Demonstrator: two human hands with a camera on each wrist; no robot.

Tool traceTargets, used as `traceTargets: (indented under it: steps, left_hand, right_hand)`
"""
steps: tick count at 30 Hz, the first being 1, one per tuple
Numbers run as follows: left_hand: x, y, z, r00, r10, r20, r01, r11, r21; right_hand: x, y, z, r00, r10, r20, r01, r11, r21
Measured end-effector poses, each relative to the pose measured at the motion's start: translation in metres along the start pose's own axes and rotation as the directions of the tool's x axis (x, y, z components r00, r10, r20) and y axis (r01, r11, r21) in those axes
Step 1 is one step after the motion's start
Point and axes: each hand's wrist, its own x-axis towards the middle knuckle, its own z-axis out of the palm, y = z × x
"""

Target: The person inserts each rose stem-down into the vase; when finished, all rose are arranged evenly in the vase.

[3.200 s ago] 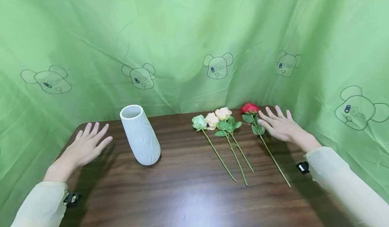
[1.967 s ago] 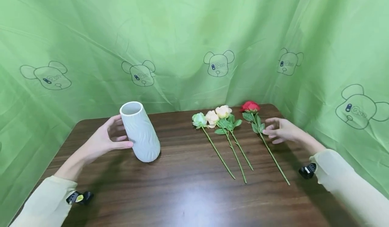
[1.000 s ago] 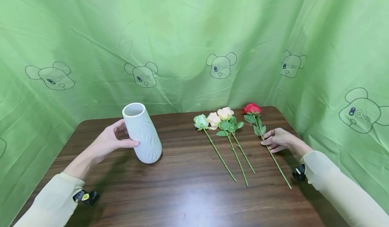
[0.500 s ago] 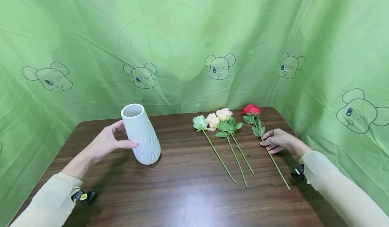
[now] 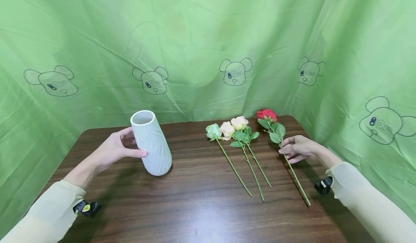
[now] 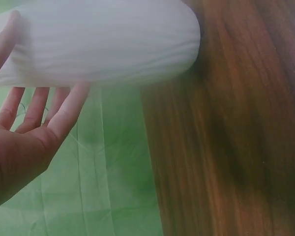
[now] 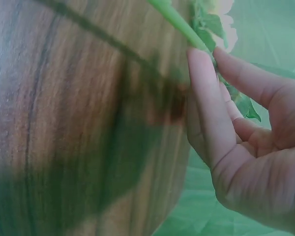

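Observation:
A white vase (image 5: 152,147) with a wavy relief stands upright on the left of the table. My left hand (image 5: 113,151) holds its left side, thumb on the front and fingers reaching behind; the left wrist view shows the fingertips of that hand (image 6: 24,147) touching the vase (image 6: 108,39). On the right, my right hand (image 5: 300,149) pinches a red rose (image 5: 267,115) by its stem below the leaves. The stem (image 7: 179,22) sits between thumb and fingers in the right wrist view. Its bloom is raised slightly off the table, the lower end low near the surface.
Between vase and right hand lie a pale green rose (image 5: 213,131) and two cream roses (image 5: 239,122), stems toward me. The brown wooden table (image 5: 182,207) has a green curtain (image 5: 195,37) with bear drawings behind and beside it.
Both hands were spread flat at first. The left closed round the vase's side, and the right took the red rose's stem. Just now the rose has tilted up off the table.

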Motion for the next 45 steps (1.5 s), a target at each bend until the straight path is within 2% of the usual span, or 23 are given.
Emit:
traceTargets:
  steps: [4,9,12,16,19,25,32,37,45]
  left_hand:
    - [0.000,0.002,0.000,1.000,-0.007,0.014,0.008,0.998,-0.059]
    - [0.000,0.006,0.002,0.999,-0.014,0.046,0.020,0.989,-0.145]
    - [-0.002,0.007,0.003,0.998,-0.016,0.055,0.025,0.986,-0.166]
    - [-0.003,0.008,0.003,0.997,-0.030,0.065,0.043,0.979,-0.199]
    - [-0.003,0.007,0.003,0.997,-0.045,0.066,0.057,0.977,-0.204]
    - [-0.006,0.003,0.003,0.998,-0.059,0.036,0.064,0.987,-0.146]
    - [-0.007,0.001,0.003,0.998,-0.059,0.036,0.064,0.986,-0.152]
    - [-0.006,0.001,0.003,0.998,-0.055,0.032,0.059,0.987,-0.151]
    - [-0.004,0.001,0.003,0.998,-0.050,0.034,0.055,0.983,-0.176]
  right_hand:
    - [-0.008,-0.009,0.001,0.999,-0.036,0.027,0.035,0.999,0.040]
    - [-0.019,-0.021,0.003,0.988,-0.128,0.083,0.119,0.987,0.106]
    - [-0.022,-0.028,0.006,0.970,-0.207,0.129,0.187,0.971,0.152]
    - [-0.023,-0.037,0.012,0.928,-0.321,0.190,0.275,0.933,0.234]
    - [-0.024,-0.042,0.020,0.898,-0.389,0.205,0.325,0.901,0.288]
    - [-0.030,-0.057,0.042,0.869,-0.463,0.174,0.395,0.861,0.320]
    - [-0.036,-0.077,0.060,0.840,-0.521,0.150,0.442,0.818,0.368]
    - [-0.039,-0.087,0.070,0.827,-0.553,0.104,0.453,0.764,0.460]
    - [-0.042,-0.096,0.092,0.808,-0.588,0.032,0.452,0.654,0.606]
